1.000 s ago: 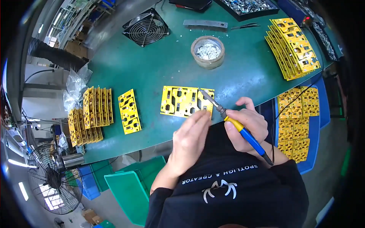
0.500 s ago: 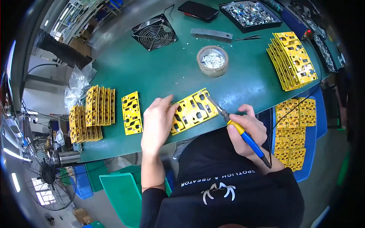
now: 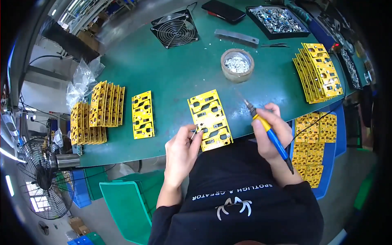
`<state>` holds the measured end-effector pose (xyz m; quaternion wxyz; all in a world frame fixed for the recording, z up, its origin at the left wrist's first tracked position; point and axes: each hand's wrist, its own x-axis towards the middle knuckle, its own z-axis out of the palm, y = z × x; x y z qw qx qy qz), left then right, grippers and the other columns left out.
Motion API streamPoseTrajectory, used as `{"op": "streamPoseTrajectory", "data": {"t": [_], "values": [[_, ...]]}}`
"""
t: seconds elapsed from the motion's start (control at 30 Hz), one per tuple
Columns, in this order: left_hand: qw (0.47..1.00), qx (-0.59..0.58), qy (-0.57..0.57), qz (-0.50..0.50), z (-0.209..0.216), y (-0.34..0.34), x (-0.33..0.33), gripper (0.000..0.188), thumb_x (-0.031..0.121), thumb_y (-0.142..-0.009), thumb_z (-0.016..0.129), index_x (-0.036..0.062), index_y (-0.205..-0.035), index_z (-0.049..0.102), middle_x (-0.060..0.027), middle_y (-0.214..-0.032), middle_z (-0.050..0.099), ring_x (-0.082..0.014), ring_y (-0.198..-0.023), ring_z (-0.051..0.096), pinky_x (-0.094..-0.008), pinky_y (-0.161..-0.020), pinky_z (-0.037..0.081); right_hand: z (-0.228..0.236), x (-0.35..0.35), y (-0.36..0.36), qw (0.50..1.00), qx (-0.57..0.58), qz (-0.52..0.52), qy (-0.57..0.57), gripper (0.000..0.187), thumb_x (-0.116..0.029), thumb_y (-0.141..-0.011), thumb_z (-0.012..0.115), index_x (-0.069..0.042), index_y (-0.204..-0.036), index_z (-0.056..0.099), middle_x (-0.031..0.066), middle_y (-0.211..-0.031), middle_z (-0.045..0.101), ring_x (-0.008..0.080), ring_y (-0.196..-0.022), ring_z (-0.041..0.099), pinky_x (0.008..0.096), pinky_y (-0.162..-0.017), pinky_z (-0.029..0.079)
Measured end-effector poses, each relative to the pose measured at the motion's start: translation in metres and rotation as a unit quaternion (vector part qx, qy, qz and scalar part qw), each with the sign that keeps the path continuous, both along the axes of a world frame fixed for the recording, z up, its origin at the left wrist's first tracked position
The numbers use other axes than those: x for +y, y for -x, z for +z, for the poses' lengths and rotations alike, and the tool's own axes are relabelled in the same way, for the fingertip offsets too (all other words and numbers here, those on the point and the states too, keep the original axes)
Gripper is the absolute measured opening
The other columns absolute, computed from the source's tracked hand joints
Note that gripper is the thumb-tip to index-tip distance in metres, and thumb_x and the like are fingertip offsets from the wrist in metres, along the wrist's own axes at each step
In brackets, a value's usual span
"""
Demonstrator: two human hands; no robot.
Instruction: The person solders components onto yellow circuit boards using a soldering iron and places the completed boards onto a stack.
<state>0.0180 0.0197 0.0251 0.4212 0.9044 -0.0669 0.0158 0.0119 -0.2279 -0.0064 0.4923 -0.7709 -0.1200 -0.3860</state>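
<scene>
On the green counter (image 3: 163, 77), a slotted yellow rectangular board (image 3: 209, 120) seems unfinished near centre, left hand (image 3: 179, 154) at its left edge, grip unclear; right hand (image 3: 282, 131) pinches a blue-and-yellow soldering iron (image 3: 277, 143) off-board. Right-side stacked boards (image 3: 322, 67): progress unclear.

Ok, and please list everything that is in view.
Table: one, green, centre
Near board: one, yellow, near edge
Lone board: one, yellow, further left
Board stacks: three, yellow, table's sides
Binned boards: many, yellow, lower right
Bins: several, blue, green, below
Iron: one, blue/yellow, centre right
Pot: one, brownish, centre
Bar: one, grey, behind pot
Tweezers: one, dark, beside bar
Slab: one, black, far edge
Trays: two, black, far right
Fans: two, black, on table, lower left
Plastic: some, clear, left
Left hand: one, bare, at near board
Right hand: one, bare, gripping iron
</scene>
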Motion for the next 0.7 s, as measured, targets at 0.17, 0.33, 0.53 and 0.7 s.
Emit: {"op": "streamPoseTrajectory", "data": {"t": [0.17, 0.33, 0.53, 0.7], "values": [[0.997, -0.049, -0.052, -0.016, -0.002, -0.003, 0.002, 0.020, 0.005, -0.095, 0.077, -0.0012, -0.111, 0.068, -0.0154, -0.081, 0.072, -0.0271, -0.067, 0.070, -0.0372, -0.062, 0.054, -0.001, -0.010, -0.014, 0.998, 0.036, -0.049, -0.012, 0.024, 0.000, -0.087, 0.079, 0.004, -0.110, 0.076, 0.0126, -0.087, 0.078, 0.0203, -0.072, 0.073, 0.0462, -0.096, 0.054], [0.995, -0.086, -0.057, 0.010, -0.007, -0.003, 0.002, 0.016, 0.002, -0.093, 0.079, -0.0032, -0.107, 0.072, -0.0019, -0.078, 0.069, -0.0021, -0.060, 0.043, -0.0224, -0.052, 0.039, 0.033, -0.011, 0.003, 0.992, 0.098, 0.073, 0.008, 0.030, -0.006, -0.084, 0.086, -0.004, -0.113, 0.078, 0.0084, -0.086, 0.077, 0.0210, -0.072, 0.073, 0.0477, -0.099, 0.054], [0.997, -0.042, -0.050, 0.035, -0.001, -0.002, -0.005, 0.018, 0.004, -0.092, 0.079, -0.0008, -0.108, 0.073, -0.0098, -0.076, 0.064, -0.0133, -0.057, 0.049, -0.0303, -0.053, 0.043, 0.093, -0.020, 0.019, 0.956, 0.023, 0.291, 0.020, 0.077, -0.071, -0.081, 0.079, 0.000, -0.111, 0.075, 0.0092, -0.083, 0.076, 0.0192, -0.061, 0.067, 0.0601, -0.103, 0.046], [0.999, -0.022, -0.028, 0.041, -0.017, -0.002, 0.006, 0.022, 0.004, -0.092, 0.080, -0.0017, -0.113, 0.073, -0.0086, -0.079, 0.068, -0.0106, -0.057, 0.054, -0.0289, -0.053, 0.045, 0.096, -0.005, 0.021, 0.951, 0.025, 0.303, -0.050, 0.086, -0.081, -0.075, 0.078, -0.001, -0.108, 0.078, 0.0064, -0.079, 0.072, 0.0169, -0.061, 0.065, 0.0566, -0.100, 0.046]]}}
